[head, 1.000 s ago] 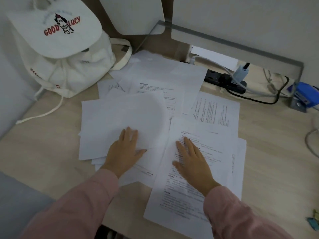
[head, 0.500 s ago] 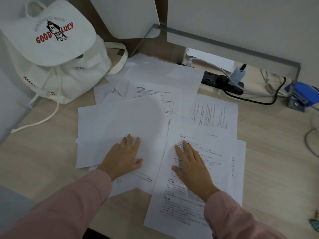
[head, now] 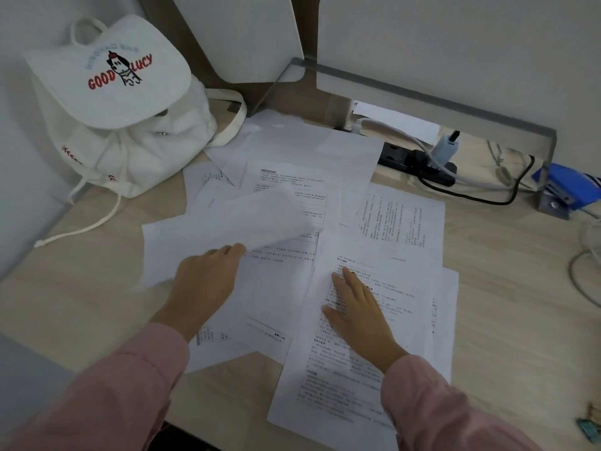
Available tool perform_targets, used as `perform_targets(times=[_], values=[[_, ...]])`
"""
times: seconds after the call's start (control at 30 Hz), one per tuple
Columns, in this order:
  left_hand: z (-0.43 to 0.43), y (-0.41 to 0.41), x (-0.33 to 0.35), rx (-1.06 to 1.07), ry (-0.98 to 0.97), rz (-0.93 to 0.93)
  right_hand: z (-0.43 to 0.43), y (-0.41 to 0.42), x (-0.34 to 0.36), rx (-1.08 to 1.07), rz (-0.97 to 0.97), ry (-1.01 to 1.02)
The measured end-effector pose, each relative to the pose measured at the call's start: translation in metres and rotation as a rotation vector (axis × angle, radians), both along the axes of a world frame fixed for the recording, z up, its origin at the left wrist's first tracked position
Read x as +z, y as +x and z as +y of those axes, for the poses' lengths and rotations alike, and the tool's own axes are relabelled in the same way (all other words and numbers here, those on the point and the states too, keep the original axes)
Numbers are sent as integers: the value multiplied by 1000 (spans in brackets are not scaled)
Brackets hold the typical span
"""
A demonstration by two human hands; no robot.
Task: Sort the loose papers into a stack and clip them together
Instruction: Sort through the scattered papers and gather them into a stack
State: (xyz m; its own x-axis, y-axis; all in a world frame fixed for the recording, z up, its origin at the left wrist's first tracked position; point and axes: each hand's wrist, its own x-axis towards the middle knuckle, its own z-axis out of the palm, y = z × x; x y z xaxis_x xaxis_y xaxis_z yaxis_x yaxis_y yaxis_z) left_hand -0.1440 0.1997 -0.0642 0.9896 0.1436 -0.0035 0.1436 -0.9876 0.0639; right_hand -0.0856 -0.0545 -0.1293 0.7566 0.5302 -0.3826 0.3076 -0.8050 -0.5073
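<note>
Pressing flat: right hand point(head: 354, 310), fingers point(head: 341, 281) straight and spread on the printed sheet point(head: 331, 392) nearest the table point(head: 97, 307) edge, holding nothing. Left hand point(head: 205, 288) meets the raised, blurred edge of a blank sheet point(head: 211, 232); pinch or not, cannot tell. Loose papers point(head: 400, 219) fan out, overlapping, beyond both sets of fingertips. Judgement: light, limp, slippery on each other. Lift by an edge, gather by sliding, square against the table.

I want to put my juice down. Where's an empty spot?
Bare desk on the right, between the papers and the white cable; also front left, between the backpack and the left sleeve. Crowded: the middle, and by the power strip at the back.
</note>
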Motion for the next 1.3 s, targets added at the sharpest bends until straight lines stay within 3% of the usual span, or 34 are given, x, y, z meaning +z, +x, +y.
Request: perform_targets(times=[0.1, 0.23, 0.33, 0.4, 0.5, 0.6, 0.7, 0.83, 1.03, 1.13, 1.3], values=[[-8, -1, 48, 26, -160, -172, 4, 8, 18, -140, 202, 149], [-32, -7, 114, 216, -1100, -190, 3, 14, 71, -403, 577, 465], [-44, -12, 136, 281, -1500, -202, -6, 16, 106, -474, 690, 774], [-51, -13, 134, 337, -1631, -212, -14, 18, 127, -489, 751, 923], [-63, -10, 126, 389, -1637, -172, -32, 15, 148, -434, 765, 1009], [-76, -5, 114, 406, -1584, -117, -55, 8, 147, -567, 661, 976], [-94, 3, 91, 431, -1444, -64, -77, 1, 129, -778, 454, 815], [-114, 6, 35, 467, -1254, 90, -102, -13, 81, -1015, 335, 527], [-127, -7, -25, 637, -1075, 236, -105, -38, 36, -1054, 301, 230], [-127, -4, -34, 681, -1086, 264, -94, -43, 33, -1032, 223, 116], [-131, 5, -33, 709, -1161, 316, -81, -46, 39, -1165, 236, 179]])
